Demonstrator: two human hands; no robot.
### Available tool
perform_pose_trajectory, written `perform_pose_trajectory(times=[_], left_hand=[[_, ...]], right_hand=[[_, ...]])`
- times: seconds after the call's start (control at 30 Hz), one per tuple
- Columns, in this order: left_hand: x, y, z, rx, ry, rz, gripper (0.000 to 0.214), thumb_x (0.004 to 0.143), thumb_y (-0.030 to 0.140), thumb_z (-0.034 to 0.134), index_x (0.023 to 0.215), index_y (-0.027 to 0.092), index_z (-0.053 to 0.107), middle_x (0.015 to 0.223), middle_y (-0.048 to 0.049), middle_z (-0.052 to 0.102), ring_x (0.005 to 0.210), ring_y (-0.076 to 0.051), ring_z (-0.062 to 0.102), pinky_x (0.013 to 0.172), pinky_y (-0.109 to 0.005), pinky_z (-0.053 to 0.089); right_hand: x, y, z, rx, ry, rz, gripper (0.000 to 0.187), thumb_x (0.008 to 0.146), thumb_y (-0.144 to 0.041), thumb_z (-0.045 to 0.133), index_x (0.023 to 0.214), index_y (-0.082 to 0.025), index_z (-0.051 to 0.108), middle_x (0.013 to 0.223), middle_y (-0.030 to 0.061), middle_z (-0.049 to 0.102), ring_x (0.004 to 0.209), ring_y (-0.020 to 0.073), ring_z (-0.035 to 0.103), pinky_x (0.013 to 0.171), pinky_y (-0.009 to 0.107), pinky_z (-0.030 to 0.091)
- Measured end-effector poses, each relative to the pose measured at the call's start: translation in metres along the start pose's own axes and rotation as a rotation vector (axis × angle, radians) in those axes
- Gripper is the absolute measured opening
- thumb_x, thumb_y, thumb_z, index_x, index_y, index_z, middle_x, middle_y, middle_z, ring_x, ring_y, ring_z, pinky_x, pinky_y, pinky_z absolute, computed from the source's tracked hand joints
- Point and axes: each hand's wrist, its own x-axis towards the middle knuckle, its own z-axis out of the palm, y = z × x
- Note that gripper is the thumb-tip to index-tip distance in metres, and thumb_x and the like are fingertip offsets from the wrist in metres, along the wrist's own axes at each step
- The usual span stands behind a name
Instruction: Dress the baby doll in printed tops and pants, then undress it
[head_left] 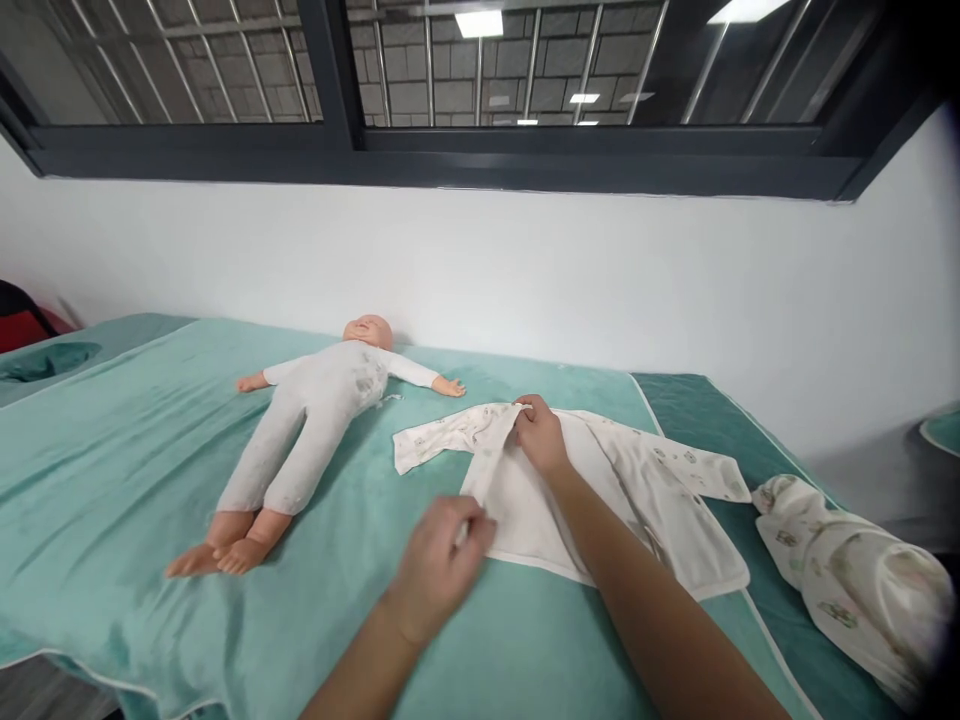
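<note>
A small white baby shirt (pixel 529 500) with a faint print lies spread out, its front parted and its sleeves stretched to both sides. My right hand (pixel 541 435) pinches it near the collar. Lower down, the curled fingers of my left hand (pixel 444 560) close at the shirt's left front edge; the hand is slightly blurred and its fingertips are partly hidden. To the left, a baby doll (pixel 330 385) in a white body suit lies on its back, arms spread, head toward the wall.
A teal cover (pixel 135 470) spreads under everything, with a darker teal strip at the right. On that strip lies a bundle of white printed cloth (pixel 847 580). Behind stands a white wall (pixel 480 270) below a dark-framed window (pixel 525 155). A red and black item (pixel 22 318) sits at far left.
</note>
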Motion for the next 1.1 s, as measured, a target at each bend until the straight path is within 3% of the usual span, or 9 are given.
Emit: perform_pose_trajectory(times=[0.1,0.17,0.23,0.33,0.43,0.6,0.8,0.93,1.1], left_hand=[[0.001,0.031,0.011,-0.042,-0.176,0.169,0.007,0.092,0.022,0.051,0.092,0.023,0.058,0.08,-0.0021,0.065,0.075,-0.016,0.06,0.073,-0.03,0.052],[0.0,0.037,0.016,-0.038,-0.191,0.175,0.007,0.091,0.021,0.051,0.09,0.023,0.058,0.077,-0.0017,0.063,0.072,-0.016,0.059,0.071,-0.03,0.051],[-0.003,0.032,0.017,-0.039,-0.082,0.134,0.008,0.091,0.019,0.052,0.092,0.023,0.058,0.078,-0.002,0.06,0.074,-0.016,0.058,0.07,-0.03,0.051],[-0.004,0.015,0.014,0.001,0.219,0.05,0.019,0.089,0.009,0.048,0.094,0.024,0.059,0.092,-0.0044,0.057,0.085,-0.016,0.058,0.075,-0.031,0.051],[0.001,0.004,0.012,0.075,0.411,-0.229,0.022,0.088,0.007,0.044,0.096,0.022,0.058,0.103,-0.0071,0.051,0.099,-0.019,0.055,0.082,-0.034,0.05],[0.003,-0.002,0.012,0.172,0.399,-0.392,0.033,0.08,0.0,0.04,0.1,0.021,0.057,0.107,-0.0091,0.046,0.109,-0.024,0.049,0.086,-0.039,0.048],[0.001,-0.005,0.012,0.311,0.436,-0.426,0.038,0.073,-0.004,0.042,0.098,0.021,0.056,0.115,-0.0109,0.047,0.114,-0.029,0.046,0.097,-0.051,0.04],[0.004,-0.001,0.015,0.353,0.333,-0.278,0.032,0.079,0.0,0.045,0.101,0.021,0.056,0.12,-0.0107,0.054,0.118,-0.029,0.048,0.1,-0.05,0.038],[0.006,0.005,0.021,0.35,-0.011,-0.143,0.024,0.087,0.009,0.044,0.105,0.02,0.057,0.097,-0.0063,0.065,0.094,-0.024,0.057,0.082,-0.039,0.044]], right_hand=[[0.001,0.005,-0.006,0.04,-0.004,0.015,0.025,0.084,-0.033,0.04,0.099,-0.024,0.058,0.063,-0.0037,0.059,0.056,0.015,0.053,0.053,0.023,0.041],[0.001,0.007,-0.007,0.072,-0.015,0.014,0.027,0.085,-0.035,0.041,0.102,-0.023,0.058,0.068,-0.0024,0.061,0.061,0.0152,0.055,0.055,0.024,0.043],[0.002,0.006,-0.006,0.118,-0.03,0.008,0.031,0.088,-0.037,0.039,0.11,-0.023,0.056,0.077,-0.0001,0.065,0.065,0.0154,0.058,0.058,0.024,0.046],[0.003,0.002,0.001,0.208,-0.071,-0.034,0.04,0.09,-0.037,0.039,0.127,-0.023,0.045,0.106,0.0054,0.068,0.084,0.0158,0.064,0.072,0.027,0.052],[0.002,0.0,0.008,0.205,-0.236,-0.154,0.052,0.091,-0.035,0.045,0.14,-0.022,0.036,0.134,0.0098,0.057,0.115,0.0169,0.059,0.094,0.031,0.049],[-0.007,-0.003,0.009,-0.011,-0.385,-0.286,0.054,0.091,-0.036,0.051,0.143,-0.025,0.042,0.151,0.0078,0.041,0.139,0.0208,0.037,0.115,0.041,0.03],[-0.02,-0.014,0.011,-0.469,-0.403,-0.47,0.054,0.099,-0.042,0.041,0.147,-0.02,0.035,0.156,0.0117,0.031,0.146,0.0258,0.022,0.116,0.055,0.015],[-0.022,-0.019,0.01,-0.557,-0.242,-0.519,0.041,0.099,-0.038,0.04,0.136,-0.02,0.047,0.146,0.0119,0.044,0.135,0.0244,0.037,0.112,0.047,0.025],[-0.023,-0.021,0.003,-0.583,-0.17,-0.488,0.026,0.096,-0.021,0.04,0.113,-0.018,0.06,0.117,0.0123,0.059,0.108,0.025,0.051,0.09,0.038,0.04]])
